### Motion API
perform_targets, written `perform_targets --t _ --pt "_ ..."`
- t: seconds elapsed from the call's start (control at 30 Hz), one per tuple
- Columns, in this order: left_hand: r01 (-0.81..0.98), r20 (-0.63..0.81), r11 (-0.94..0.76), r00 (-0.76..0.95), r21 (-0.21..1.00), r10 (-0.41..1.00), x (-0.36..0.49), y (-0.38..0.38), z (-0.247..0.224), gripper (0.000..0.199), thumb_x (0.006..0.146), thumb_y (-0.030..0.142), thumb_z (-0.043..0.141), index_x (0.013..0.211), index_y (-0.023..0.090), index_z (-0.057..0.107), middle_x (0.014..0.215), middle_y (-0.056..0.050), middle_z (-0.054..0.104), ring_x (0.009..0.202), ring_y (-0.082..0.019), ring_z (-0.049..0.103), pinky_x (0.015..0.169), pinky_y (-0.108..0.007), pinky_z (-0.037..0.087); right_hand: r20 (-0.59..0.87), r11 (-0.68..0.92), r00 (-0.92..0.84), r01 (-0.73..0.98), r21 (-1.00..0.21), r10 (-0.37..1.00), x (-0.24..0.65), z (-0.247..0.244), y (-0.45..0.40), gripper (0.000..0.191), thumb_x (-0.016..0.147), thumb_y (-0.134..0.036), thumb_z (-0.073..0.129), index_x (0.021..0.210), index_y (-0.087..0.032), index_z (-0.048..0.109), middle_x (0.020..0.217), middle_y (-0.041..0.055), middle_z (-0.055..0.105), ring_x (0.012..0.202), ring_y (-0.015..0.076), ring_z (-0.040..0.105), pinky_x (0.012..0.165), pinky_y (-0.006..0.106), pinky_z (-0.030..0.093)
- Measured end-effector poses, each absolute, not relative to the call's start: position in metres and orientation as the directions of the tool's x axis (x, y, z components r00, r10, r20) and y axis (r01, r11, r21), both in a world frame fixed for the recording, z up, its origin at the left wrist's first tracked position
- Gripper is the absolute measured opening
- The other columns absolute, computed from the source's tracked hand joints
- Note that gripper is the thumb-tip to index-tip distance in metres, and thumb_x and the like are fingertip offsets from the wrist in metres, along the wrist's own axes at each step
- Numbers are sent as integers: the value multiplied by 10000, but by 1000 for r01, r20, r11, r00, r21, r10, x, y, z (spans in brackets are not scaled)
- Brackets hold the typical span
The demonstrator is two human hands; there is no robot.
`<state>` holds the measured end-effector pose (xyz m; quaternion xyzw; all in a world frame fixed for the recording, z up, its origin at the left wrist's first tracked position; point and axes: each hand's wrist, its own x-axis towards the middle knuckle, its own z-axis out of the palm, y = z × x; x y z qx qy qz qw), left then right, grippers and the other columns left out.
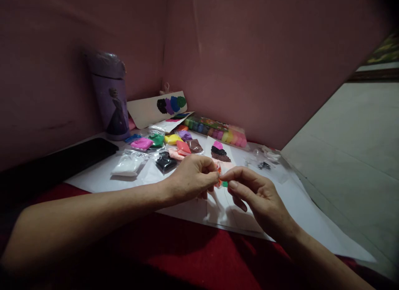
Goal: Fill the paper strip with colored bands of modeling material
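My left hand [196,175] is closed in a pinch, its fingertips around something too small to make out. Close beside those fingertips, my right hand [254,190] reaches in with its index finger; its thumb and other fingers are apart and nothing shows between them. An orange item [219,169] is partly visible between the hands. Beneath them lies a white card [232,207] with a green patch [225,184]. Higher on this card are pink, black and brown patches [220,153].
Bags of coloured clay, including white [126,164], black [166,161] and pink [141,143], lie left of centre. A purple container [110,103] stands behind them. A clear box of colours [218,132] rests against the pink wall. A dark flat object [77,157] lies left.
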<state>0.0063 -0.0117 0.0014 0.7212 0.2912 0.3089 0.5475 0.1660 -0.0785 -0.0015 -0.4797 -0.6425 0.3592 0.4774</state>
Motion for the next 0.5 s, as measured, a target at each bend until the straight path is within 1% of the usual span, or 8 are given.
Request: perform_targets --t 0.27,0.4,0.5 --pt "84 114 -211 626 974 772 5 -14 2 144 744 177 563 616 128 519 545 3 566 387 -71 507 374 -178 414 264 285 -112 267 -921 958 167 -1 -79 134 835 -285 581 902 -183 637 619 -34 484 511 72 396 435 205 310" --pt "81 121 -219 627 972 769 6 -14 1 162 752 190 572 611 129 519 536 4 560 382 -72 505 371 -180 412 254 272 -102 274 -922 962 166 0 -79 130 820 -266 594 899 -174 641 585 -45 459 464 60 327 403 204 259" --pt "90 120 -224 625 970 771 6 -14 1 151 757 193 571 626 126 535 545 -1 566 387 -71 505 374 -178 412 268 280 -82 280 -918 960 166 0 -79 130 816 -262 593 896 -172 643 577 -47 453 455 59 314 398 204 252"
